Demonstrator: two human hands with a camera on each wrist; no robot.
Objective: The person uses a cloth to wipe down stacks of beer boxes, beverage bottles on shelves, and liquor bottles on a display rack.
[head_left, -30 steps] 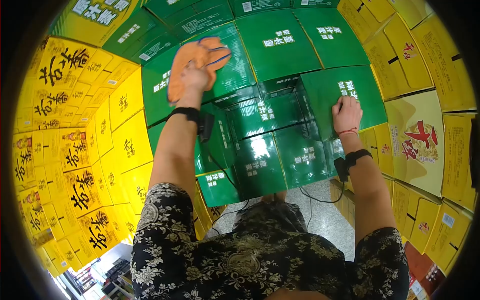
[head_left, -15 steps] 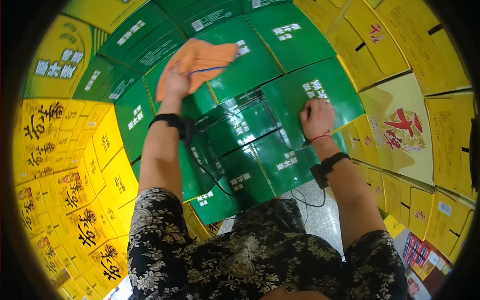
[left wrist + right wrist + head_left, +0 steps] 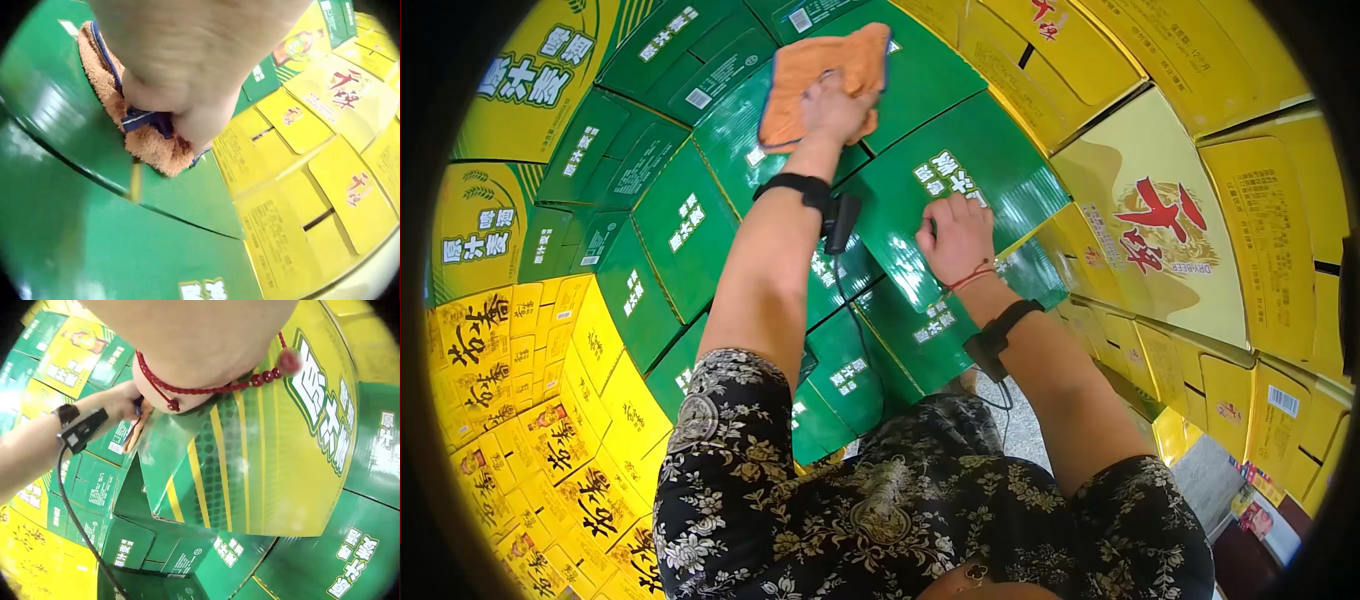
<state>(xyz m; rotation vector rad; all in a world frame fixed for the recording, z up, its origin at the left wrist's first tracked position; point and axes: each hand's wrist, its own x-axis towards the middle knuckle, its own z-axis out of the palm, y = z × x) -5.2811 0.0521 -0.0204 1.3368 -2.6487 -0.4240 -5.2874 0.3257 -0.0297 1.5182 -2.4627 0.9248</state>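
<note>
In the head view, my left hand (image 3: 835, 110) is spread over an orange cloth (image 3: 790, 95) with dark blue edging, on top of a green carton (image 3: 735, 120) in the far row. The left wrist view shows folds of the cloth (image 3: 159, 153) caught between thumb and fingers; most fingers are hidden behind the wrist. My right hand (image 3: 958, 238) rests with loosely curled fingers on a nearer green carton (image 3: 1020, 190), beside its white lettering, holding nothing. In the right wrist view that carton's green and yellow striped side (image 3: 250, 475) shows below the red bead bracelet (image 3: 219, 387).
Yellow cartons (image 3: 1050, 60) are stacked along the right, with a pale carton (image 3: 1160, 220) among them. More yellow cartons (image 3: 500, 450) stand at the left. Nearer my body the green cartons (image 3: 840, 370) sit lower. A black cable (image 3: 865, 340) trails from the left wrist camera.
My left hand has swept the cloth rightward over the far green cartons, toward the yellow stack. The head view has turned right. My right hand stays on the same carton.
</note>
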